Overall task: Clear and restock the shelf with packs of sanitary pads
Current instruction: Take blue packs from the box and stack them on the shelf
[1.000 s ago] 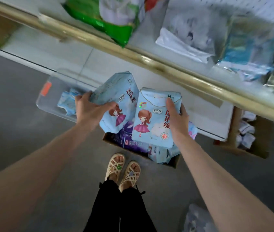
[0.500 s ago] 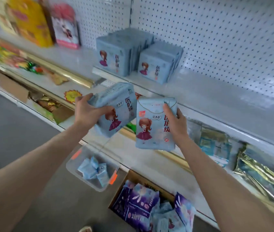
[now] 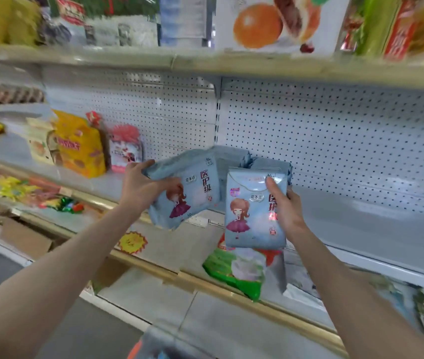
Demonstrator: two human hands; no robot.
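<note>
L hand (image 3: 141, 187): clamped on L pack (image 3: 192, 193). Thumb lies across the front, fingers curl over the top-left corner to the back.
R hand (image 3: 286, 206): clamped on R pack (image 3: 252, 211). Thumb presses the front near the top-right corner, other fingers wrap behind the right edge.
L pack: pale blue, cartoon girl in purple dress, red characters. Held tilted, front to cam, just right of the L grip.
R pack: same design, held upright, front to cam, just left of the R grip and a bit lower than L pack. The two packs' inner edges are v. close; touching or not, can't tell.
Stocked packs (image 3: 231, 156): same pale blue, directly behind both grips, standing on the shelf (image 3: 361, 224) against the pegboard (image 3: 335, 141). Mostly hidden by the held packs.
Shelf: grey board at about grip height, runs on to the right past R hand.
Yellow bag (image 3: 81, 146) & pink bag (image 3: 125, 149): same shelf level, left of L hand, near but apart.
Green bag (image 3: 231, 270): next level down, right under R pack.
Star tag (image 3: 132, 242): yellow, below L hand on the lower shelf.
Cardboard box (image 3: 24, 237): well left of and below L forearm.
</note>
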